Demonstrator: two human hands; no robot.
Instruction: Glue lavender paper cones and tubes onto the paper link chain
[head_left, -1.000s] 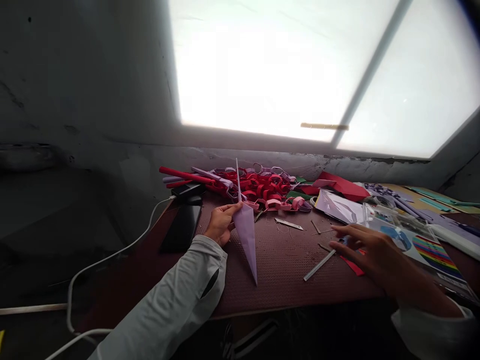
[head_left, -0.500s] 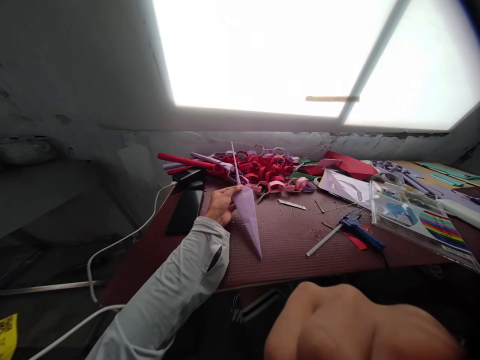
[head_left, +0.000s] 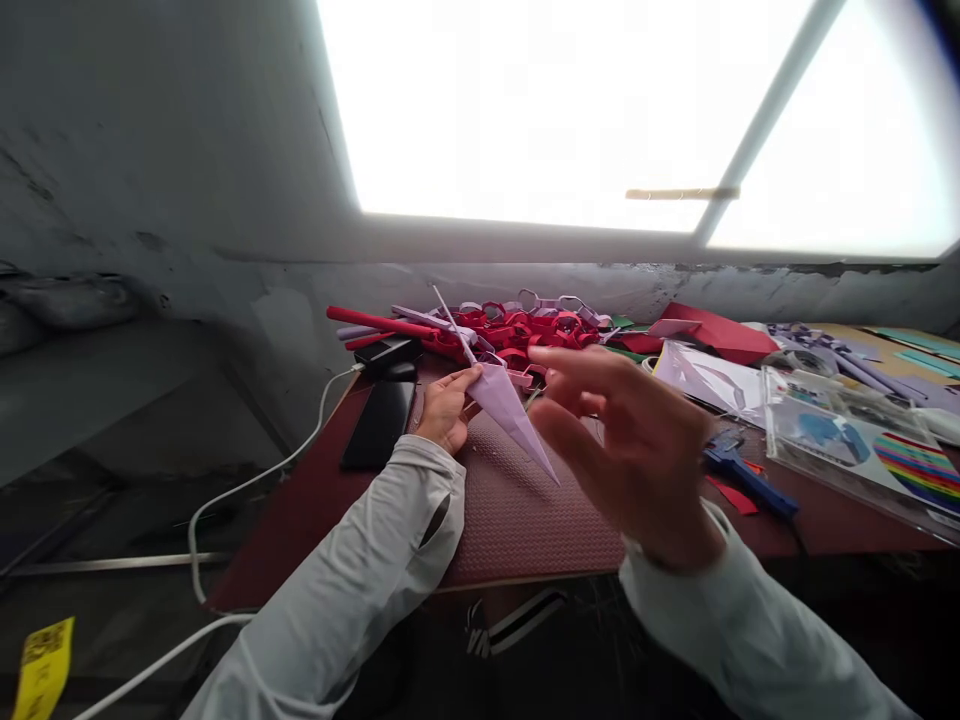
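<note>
My left hand (head_left: pixel 446 405) pinches a folded piece of lilac paper (head_left: pixel 508 408) between thumb and fingers. The paper is a long, narrow shape whose thin end points up and away, while its wider part tapers to a tip at the lower right. My right hand (head_left: pixel 626 440) hovers just right of the paper, smeared a little by motion, with thumb and forefinger spread apart and nothing seen between them. Behind both hands lies a heap of red, pink and lilac paper chains (head_left: pixel 517 325). A black phone (head_left: pixel 379 425) rests left of my left hand.
On the right of the maroon table (head_left: pixel 517 545) lie a blue-handled caliper-like tool (head_left: pixel 750 478), red paper scraps (head_left: pixel 733 494) and clear plastic packets (head_left: pixel 847 440). Rolled red paper (head_left: pixel 375 320) sticks out at the back left. A white cable (head_left: pixel 262 480) runs off the left edge.
My right hand has come up from the lower right edge to beside the paper, its fingers now spread. The lilac paper has tilted, its lower tip swinging right and up. The view has shifted slightly.
</note>
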